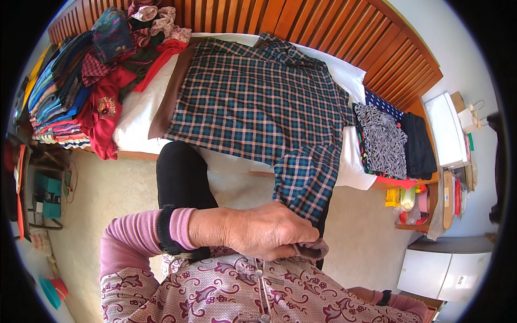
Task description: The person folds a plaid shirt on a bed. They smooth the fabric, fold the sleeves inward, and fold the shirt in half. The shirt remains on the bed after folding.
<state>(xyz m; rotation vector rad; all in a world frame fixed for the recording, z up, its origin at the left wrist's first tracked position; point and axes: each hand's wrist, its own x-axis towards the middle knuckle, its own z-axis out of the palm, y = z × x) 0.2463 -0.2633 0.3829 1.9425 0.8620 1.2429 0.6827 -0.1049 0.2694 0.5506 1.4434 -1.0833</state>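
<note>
A dark green, blue and pink plaid shirt (258, 97) lies spread across the bed, a strip of brown lining showing along its left side. One sleeve (307, 177) hangs over the near edge of the bed toward me. My left hand (272, 231) is closed at the lower end of this sleeve, in front of my body. A fold of brownish cloth (315, 250) sticks out past its fingers. Of my right arm (393, 301), the wristband and a little skin show at lower right. The fingers of my right hand are hidden behind my patterned top.
Several folded clothes (62, 91) are stacked on the bed's left, with a loose heap (116, 70) against them. At the right end lie a grey-and-black knitted garment (382, 140) and dark folded trousers (420, 145). A slatted wooden headboard (323, 32) runs behind.
</note>
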